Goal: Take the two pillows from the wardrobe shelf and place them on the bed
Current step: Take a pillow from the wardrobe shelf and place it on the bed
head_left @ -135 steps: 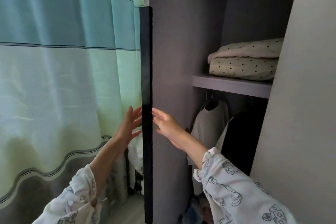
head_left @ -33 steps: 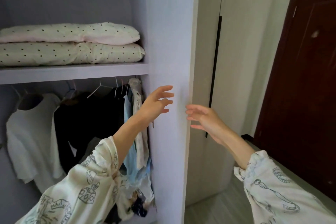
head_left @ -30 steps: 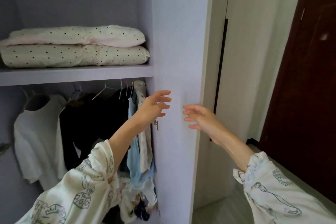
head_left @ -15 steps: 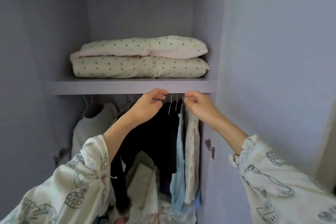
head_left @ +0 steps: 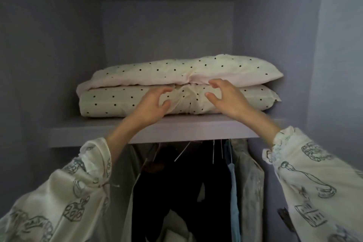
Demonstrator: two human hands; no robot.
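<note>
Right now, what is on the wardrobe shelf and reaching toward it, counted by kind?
Polka-dot pillows: 2, the top pillow stacked on the bottom pillow
Hands: 2, left hand and right hand, open at the pillows' front edge
Total: 4

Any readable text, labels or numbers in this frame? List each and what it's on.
None readable.
Pillows: black dots only, no lettering.
Sleeves: line drawings; any lettering in them is too blurred to read.
Shelf, hanging clothes: no labels visible.

The shelf bears the lower pillow, another pillow atop.
</note>
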